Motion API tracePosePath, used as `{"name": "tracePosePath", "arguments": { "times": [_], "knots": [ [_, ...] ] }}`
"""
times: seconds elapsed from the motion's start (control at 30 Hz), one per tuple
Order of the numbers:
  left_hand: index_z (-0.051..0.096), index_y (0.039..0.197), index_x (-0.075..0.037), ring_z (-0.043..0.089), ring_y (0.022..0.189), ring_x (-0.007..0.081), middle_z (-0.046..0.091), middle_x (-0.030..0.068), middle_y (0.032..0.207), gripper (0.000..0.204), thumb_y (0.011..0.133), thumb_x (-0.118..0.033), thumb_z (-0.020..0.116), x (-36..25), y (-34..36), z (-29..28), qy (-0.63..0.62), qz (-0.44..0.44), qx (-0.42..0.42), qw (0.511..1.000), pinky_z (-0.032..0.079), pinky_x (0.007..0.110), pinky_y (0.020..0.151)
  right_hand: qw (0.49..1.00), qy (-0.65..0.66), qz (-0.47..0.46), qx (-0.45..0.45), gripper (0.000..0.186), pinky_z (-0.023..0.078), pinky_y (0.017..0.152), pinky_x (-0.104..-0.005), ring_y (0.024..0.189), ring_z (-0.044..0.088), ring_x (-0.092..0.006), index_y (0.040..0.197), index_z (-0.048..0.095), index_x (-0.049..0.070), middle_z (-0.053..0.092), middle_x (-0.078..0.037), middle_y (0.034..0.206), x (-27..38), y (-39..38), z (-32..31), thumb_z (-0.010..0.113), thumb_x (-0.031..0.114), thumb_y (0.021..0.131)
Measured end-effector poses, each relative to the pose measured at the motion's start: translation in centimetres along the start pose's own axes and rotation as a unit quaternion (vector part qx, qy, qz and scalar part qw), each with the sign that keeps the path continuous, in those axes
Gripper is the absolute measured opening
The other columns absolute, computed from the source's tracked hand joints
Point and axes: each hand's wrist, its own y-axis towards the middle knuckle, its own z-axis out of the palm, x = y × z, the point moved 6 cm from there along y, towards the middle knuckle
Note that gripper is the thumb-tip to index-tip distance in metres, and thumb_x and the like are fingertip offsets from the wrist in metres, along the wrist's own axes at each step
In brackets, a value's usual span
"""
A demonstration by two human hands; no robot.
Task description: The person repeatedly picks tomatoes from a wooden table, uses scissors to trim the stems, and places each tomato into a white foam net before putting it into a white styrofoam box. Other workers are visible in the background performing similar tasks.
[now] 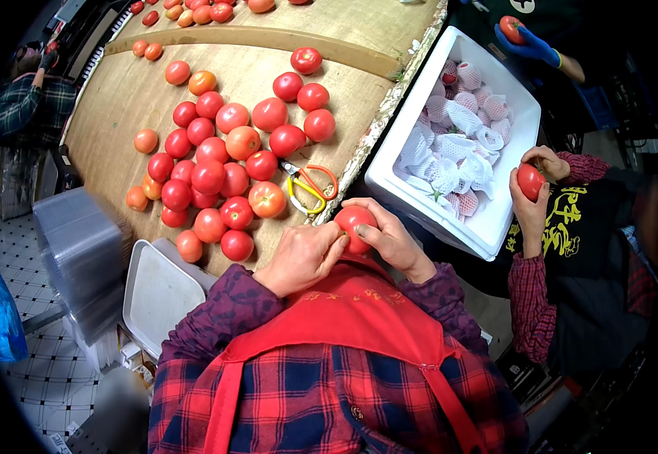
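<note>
Fingers [375, 213] of two hands [298, 257] [401, 246] touch one tomato [355, 221] near one box [450, 233].

Tomato [355, 227] and apron [344, 318] are red, a dim shirt [30, 113] perhaps green plaid.

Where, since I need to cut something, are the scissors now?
In the head view, the scissors lie near the picture's centre, by the right edge of the wooden table, between the loose tomatoes and the held tomato.

produce packing area | tomatoes [208, 176] on table [117, 113] | box [524, 125], netted fruit [497, 107]
</note>
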Motion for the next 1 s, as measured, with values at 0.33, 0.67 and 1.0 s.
{"name": "tracePosePath", "arguments": {
  "times": [0.33,0.67,1.0],
  "knots": [
    [0.057,0.078,-0.001,0.055,0.052,0.0199,0.057,0.0100,0.062,0.014,0.090,-0.007,0.058,1.2,-0.8,-0.9,-0.153,-0.087,-0.052,0.983,0.044,0.033,0.051,0.994,0.110,0.024,0.004,0.056,0.044,0.092,-0.0281,0.103,0.056,-0.0142,0.125,0.050,-0.001,0.057,-0.009,0.114,-1.2,0.2,0.5,0.059,0.039,0.086],
    [0.057,0.091,-0.003,0.050,0.062,0.0087,0.052,0.0020,0.077,0.018,0.081,-0.006,0.073,0.0,-0.7,-1.2,-0.154,-0.096,-0.027,0.983,0.043,0.025,0.055,0.971,0.237,0.022,-0.024,0.059,0.048,0.058,-0.0222,0.087,0.061,-0.0137,0.125,0.044,0.003,0.058,-0.010,0.107,-1.2,0.3,0.2,0.059,0.043,0.084],
    [0.059,0.089,-0.002,0.055,0.061,0.0146,0.057,0.0065,0.078,0.014,0.084,-0.006,0.071,-0.8,-0.3,-1.4,-0.092,-0.002,-0.024,0.995,0.043,0.027,0.054,0.979,0.196,0.063,0.003,0.055,0.048,0.085,-0.0280,0.097,0.057,-0.0152,0.123,0.044,0.001,0.055,-0.009,0.110,-1.5,0.1,0.7,0.058,0.038,0.085]
  ]
}}
